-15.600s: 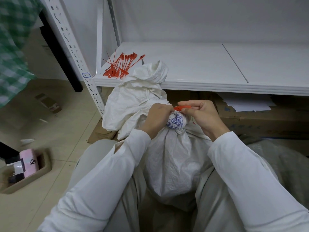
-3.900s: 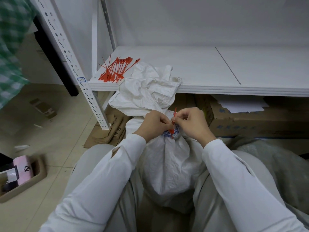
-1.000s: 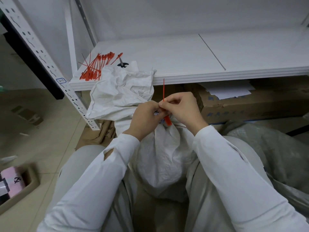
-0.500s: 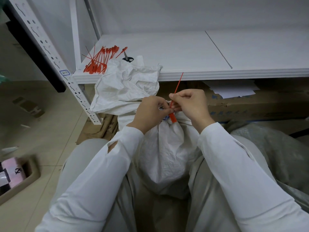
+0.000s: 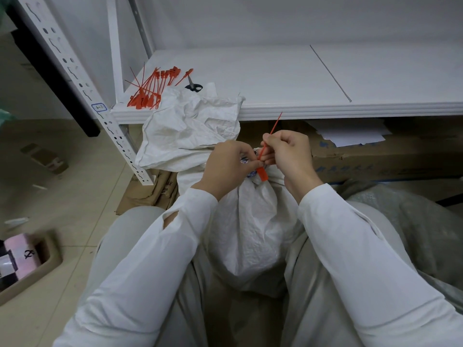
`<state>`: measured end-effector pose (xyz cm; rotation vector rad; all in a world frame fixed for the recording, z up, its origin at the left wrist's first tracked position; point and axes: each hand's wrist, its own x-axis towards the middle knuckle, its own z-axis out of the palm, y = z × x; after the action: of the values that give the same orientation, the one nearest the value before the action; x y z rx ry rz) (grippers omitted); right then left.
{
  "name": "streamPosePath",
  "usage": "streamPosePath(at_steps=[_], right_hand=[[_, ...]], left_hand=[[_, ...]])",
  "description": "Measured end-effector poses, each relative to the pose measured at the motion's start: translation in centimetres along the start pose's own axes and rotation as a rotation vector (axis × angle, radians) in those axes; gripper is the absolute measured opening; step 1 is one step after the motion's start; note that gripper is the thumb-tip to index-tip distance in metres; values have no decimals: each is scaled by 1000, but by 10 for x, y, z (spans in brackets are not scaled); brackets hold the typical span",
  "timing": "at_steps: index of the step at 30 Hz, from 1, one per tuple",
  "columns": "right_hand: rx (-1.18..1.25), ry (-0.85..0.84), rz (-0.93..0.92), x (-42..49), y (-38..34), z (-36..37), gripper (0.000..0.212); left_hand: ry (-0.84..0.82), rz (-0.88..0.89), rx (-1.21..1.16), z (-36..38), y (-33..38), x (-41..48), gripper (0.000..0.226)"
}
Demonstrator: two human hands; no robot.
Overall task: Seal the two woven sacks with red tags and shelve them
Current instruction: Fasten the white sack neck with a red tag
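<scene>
A white woven sack [image 5: 253, 229] stands between my knees, its neck bunched up under my hands. A red tag [image 5: 262, 174] is looped round that neck; its flat head hangs just below my fingers and its thin tail sticks up to the right. My left hand [image 5: 226, 166] pinches the neck and the tag's head. My right hand [image 5: 288, 154] is closed on the tail. The sack's loose top [image 5: 190, 131] flops back against the white shelf [image 5: 325, 106]. I see only this one sack.
A bundle of spare red tags [image 5: 152, 88] and black-handled scissors [image 5: 193, 86] lie on the shelf's left end. Cardboard boxes [image 5: 375, 159] sit under the shelf. A perforated white upright [image 5: 82, 88] stands at left. A tray with a pink box [image 5: 25, 259] rests on the floor.
My right hand has drawn the tag's tail up and to the right, so more of it shows above my fingers. The view shifted slightly; the scissors on the shelf are now plain.
</scene>
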<state>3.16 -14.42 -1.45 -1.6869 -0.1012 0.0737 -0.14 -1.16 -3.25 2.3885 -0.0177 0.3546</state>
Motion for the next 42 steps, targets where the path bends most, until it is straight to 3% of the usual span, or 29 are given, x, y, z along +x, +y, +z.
streamPosePath(at_steps=[11, 22, 32, 38, 42], right_hand=[[43, -3, -128, -5, -5, 3, 24], [264, 33, 16, 7, -8, -5, 25], [100, -60, 9, 5, -7, -3, 28], [112, -26, 23, 8, -15, 4, 27], [-15, 59, 76, 16, -3, 9, 26]], left_hand=[[25, 22, 25, -2, -1, -2, 16], [-42, 2, 71, 2, -3, -2, 15], [-9, 143, 210, -14, -1, -1, 27], [150, 142, -26, -32, 4, 0, 15], [176, 226, 154, -35, -4, 4, 22]])
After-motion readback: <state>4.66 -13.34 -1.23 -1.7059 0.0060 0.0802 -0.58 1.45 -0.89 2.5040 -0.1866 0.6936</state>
